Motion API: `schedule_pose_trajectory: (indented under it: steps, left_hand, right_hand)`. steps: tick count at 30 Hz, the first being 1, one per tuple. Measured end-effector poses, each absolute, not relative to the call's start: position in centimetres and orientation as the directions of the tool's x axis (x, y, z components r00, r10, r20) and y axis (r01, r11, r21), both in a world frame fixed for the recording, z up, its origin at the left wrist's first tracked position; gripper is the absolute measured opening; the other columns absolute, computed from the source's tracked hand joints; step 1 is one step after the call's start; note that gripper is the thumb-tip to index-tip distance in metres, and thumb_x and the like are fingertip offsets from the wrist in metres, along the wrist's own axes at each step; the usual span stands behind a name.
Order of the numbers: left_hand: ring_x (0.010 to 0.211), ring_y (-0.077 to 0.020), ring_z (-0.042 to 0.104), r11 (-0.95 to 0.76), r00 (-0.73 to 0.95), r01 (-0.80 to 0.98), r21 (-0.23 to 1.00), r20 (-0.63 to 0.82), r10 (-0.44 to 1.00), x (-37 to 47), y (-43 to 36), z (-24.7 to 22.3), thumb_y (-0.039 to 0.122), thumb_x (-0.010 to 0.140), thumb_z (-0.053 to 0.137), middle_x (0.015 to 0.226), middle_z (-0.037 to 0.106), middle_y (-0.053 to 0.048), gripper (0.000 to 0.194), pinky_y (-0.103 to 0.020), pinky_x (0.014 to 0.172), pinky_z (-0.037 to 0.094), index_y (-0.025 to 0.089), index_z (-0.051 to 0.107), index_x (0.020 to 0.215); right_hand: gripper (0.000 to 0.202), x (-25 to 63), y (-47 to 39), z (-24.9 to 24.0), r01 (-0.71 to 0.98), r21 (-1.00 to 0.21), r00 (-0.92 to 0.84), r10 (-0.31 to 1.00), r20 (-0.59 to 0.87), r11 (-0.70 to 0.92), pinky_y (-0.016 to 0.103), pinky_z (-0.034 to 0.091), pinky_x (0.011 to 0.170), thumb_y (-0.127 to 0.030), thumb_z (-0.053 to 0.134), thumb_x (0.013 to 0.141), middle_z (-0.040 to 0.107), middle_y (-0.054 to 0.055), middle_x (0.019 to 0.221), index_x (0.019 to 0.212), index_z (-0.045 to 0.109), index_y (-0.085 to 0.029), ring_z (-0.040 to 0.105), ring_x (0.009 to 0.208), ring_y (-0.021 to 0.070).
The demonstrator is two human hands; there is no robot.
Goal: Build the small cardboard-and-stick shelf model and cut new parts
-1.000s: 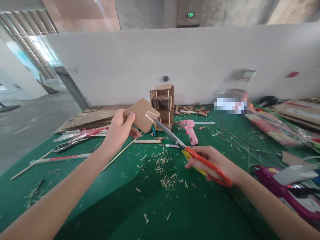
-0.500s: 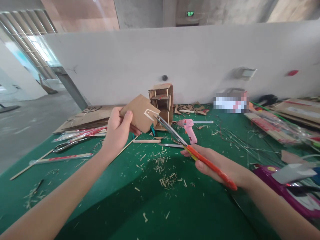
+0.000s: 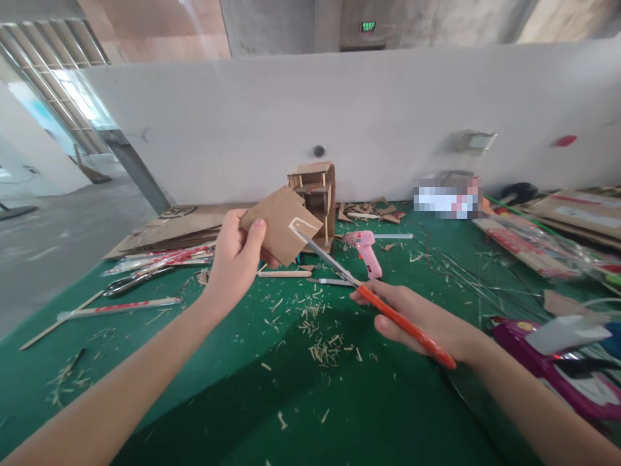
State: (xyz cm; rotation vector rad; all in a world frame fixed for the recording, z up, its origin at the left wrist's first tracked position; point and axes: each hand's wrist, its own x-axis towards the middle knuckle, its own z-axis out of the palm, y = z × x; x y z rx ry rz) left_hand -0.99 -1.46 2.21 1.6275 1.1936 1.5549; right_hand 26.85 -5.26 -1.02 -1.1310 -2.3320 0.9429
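Note:
My left hand (image 3: 239, 249) pinches a small piece of brown cardboard (image 3: 279, 230), thumb on its face, holding it tilted above the table. A white angular mark is printed near its right corner. My right hand (image 3: 405, 307) is closed round the orange handles of a pair of scissors (image 3: 383, 307). Their blades reach up and left onto the cardboard's right part, beside the white mark. Just behind the cardboard stands a small cardboard shelf model (image 3: 317, 188) with wooden stick posts, partly hidden. A pink glue gun (image 3: 369, 252) rests on the table beyond the scissors.
The green table (image 3: 233, 401) carries scattered wood shavings (image 3: 325, 353). Flat cardboard sheets (image 3: 169, 230) and wrapped sticks (image 3: 121, 307) lie left. Cardboard scraps (image 3: 371, 210) lie by the white wall (image 3: 242, 123). A purple power strip (image 3: 528, 349) with plugs sits at right.
The cardboard in my left hand has moved slightly right, and the scissor blades have come closer together and lie farther in on it. A small scrap now shows beside my left wrist.

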Motion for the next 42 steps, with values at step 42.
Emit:
schedule_pose_trajectory:
  steps: [42]
  left_hand:
    - [0.059,-0.0142,0.065,-0.411,-0.015,0.132,0.902,0.416,0.909,0.4,-2.5,1.1,0.038,0.093,0.048,0.083,0.063,-0.003,0.017,-0.024,0.043,0.05,0.022,0.042,0.095]
  right_hand:
    - [0.032,26.2,-5.1,-2.6,0.662,-0.637,-0.501,0.865,0.016,0.395,0.029,0.043,0.055,-0.052,0.051,0.087,0.061,0.003,0.076,0.086,0.05,-0.019,0.053,0.059,0.0133]
